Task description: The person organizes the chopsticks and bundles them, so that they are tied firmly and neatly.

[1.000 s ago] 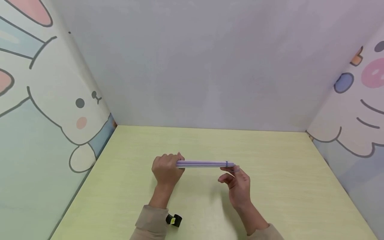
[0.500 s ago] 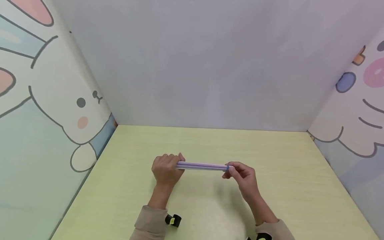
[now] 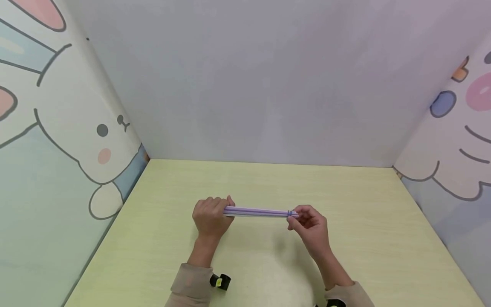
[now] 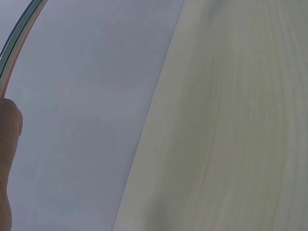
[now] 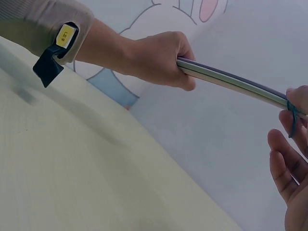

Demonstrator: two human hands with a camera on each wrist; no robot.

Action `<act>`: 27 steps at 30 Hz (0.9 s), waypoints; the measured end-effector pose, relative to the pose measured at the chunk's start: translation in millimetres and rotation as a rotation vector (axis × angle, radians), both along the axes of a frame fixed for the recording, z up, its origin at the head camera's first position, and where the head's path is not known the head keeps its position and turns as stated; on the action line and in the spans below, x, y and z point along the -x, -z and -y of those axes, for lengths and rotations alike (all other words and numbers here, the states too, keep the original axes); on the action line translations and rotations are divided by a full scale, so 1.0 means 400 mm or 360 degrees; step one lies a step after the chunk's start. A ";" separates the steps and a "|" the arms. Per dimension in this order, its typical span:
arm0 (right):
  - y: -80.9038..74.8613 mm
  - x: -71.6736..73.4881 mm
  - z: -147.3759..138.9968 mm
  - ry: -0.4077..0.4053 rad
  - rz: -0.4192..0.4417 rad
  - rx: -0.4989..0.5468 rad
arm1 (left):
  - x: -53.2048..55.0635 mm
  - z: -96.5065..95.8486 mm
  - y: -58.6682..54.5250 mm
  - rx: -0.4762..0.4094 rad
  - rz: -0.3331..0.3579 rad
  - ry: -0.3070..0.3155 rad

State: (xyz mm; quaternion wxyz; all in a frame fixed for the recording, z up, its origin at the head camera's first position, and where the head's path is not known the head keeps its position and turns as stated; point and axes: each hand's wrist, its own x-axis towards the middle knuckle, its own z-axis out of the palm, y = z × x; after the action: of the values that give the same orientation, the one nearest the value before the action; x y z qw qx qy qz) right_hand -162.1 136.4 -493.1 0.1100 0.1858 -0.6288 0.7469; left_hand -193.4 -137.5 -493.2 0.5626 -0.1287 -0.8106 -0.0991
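My left hand (image 3: 210,216) grips one end of a bundle of slim sticks (image 3: 257,212), held level above the table. The sticks look purple and white in the head view. In the right wrist view, the bundle (image 5: 236,83) shows green, dark and cream sides. A thin blue-green rubber band (image 5: 291,118) circles the bundle close to its other end, with a loop hanging below. My right hand (image 3: 316,232) pinches at this banded end with thumb and index finger, the other fingers loosely bent. Only a finger of my left hand (image 4: 8,144) and part of the sticks (image 4: 18,42) show in the left wrist view.
A pale yellow table (image 3: 364,238) lies below the hands. A plain grey wall (image 3: 268,85) rises behind it, with cartoon-printed panels on the left (image 3: 69,140) and right. Black straps with yellow labels (image 3: 220,282) sit at the sleeves.
My right hand had the band's loop drawn past the stick ends. It has turned and now pinches at the band with the thumb in front. My left hand keeps its grip nearly in place.
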 end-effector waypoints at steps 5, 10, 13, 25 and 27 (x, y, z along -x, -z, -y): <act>-0.004 -0.001 0.004 0.0144 -0.0030 -0.0092 | 0.003 0.003 0.009 -0.0019 0.0020 0.0000; -0.005 -0.003 0.004 0.0233 -0.0074 -0.0120 | 0.003 0.004 0.015 -0.0017 0.0072 -0.0008; -0.008 -0.004 0.002 0.0222 -0.0110 -0.0101 | 0.000 0.003 0.015 -0.0013 0.0115 -0.0018; -0.021 0.012 -0.018 0.0014 -0.0257 -0.0214 | -0.004 0.005 0.007 -0.0004 0.0154 -0.0032; -0.022 0.013 -0.021 0.0001 -0.0252 -0.0267 | -0.005 0.003 0.006 -0.0009 0.0151 -0.0029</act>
State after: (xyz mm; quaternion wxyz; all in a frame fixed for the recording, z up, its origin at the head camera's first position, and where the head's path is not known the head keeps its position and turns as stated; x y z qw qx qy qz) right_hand -167.2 144.9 -484.1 0.1436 0.2525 -0.6785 0.6747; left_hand -191.3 -138.7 -495.7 0.5248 -0.1150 -0.8372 -0.1022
